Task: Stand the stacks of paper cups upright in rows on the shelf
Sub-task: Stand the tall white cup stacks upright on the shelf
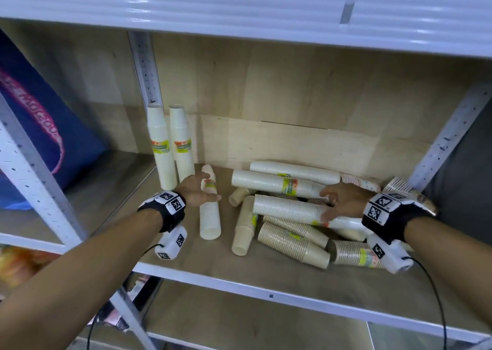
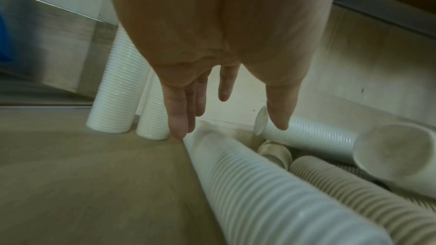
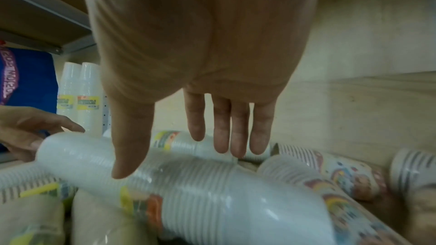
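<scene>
Early stage: two stacks (image 1: 171,142) stand upright at far left of the shelf (image 1: 266,287); the rest lie in a heap (image 1: 292,216) to the right. Left hand (image 1: 197,189), fingers straight, over a lone lying stack (image 1: 210,216), no grip. Right hand (image 1: 338,200), spread, over the top white stack (image 1: 287,209); contact unclear.

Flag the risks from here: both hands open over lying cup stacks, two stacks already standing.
1. The right hand reaches for a white stack lying atop the pile; lifting it may set the stacks beneath rolling.
2. The left hand works close beside the two upright stacks; a careless swing could topple them.
3. Sleeve wrap looks slick; a loose grip may slip.
</scene>
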`<state>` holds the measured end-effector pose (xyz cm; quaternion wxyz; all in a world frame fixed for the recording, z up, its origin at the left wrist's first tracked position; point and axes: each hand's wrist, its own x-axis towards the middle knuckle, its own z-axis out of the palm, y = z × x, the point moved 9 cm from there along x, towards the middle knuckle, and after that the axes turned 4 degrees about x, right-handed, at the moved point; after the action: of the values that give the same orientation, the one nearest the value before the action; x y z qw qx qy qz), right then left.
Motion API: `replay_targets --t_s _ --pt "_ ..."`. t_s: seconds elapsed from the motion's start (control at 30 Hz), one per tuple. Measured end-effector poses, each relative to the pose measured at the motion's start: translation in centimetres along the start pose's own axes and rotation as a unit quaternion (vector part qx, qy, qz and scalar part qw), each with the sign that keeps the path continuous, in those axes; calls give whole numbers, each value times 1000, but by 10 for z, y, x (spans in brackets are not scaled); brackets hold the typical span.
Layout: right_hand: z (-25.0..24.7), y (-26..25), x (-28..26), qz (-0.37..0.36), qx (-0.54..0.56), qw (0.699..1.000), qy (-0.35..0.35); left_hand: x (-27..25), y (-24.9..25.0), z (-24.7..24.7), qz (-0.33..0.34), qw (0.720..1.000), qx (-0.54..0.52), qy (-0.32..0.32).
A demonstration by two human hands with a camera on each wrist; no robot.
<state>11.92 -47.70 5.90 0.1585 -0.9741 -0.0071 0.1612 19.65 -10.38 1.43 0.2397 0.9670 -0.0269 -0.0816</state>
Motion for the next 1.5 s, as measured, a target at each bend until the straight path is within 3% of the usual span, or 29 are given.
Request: replay_targets --t_s 0.2,0.43,0.53,0.77,1.0,1.17,1.5 --pt "17 21 -5 6 -37 999 -4 -5 -10 21 -39 999 6 -17" --pt "24 38 -9 18 -75 997 16 -12 -16 42 -104 991 -87 -12" --pt "24 40 -10 16 -62 998 24 -14 -22 51 -144 976 -155 -43" --pt "15 35 -16 6 -76 997 26 -16 -33 52 -200 964 -164 -59" --pt "-23 14 -25 -9 -20 998 56 -18 -35 43 -187 971 -127 -79" --pt "-67 -12 -25 -36 2 994 100 -21 -29 16 -147 982 -113 -47" --pt "-142 -141 -29 -178 59 964 189 -25 -24 -31 -66 985 -156 13"
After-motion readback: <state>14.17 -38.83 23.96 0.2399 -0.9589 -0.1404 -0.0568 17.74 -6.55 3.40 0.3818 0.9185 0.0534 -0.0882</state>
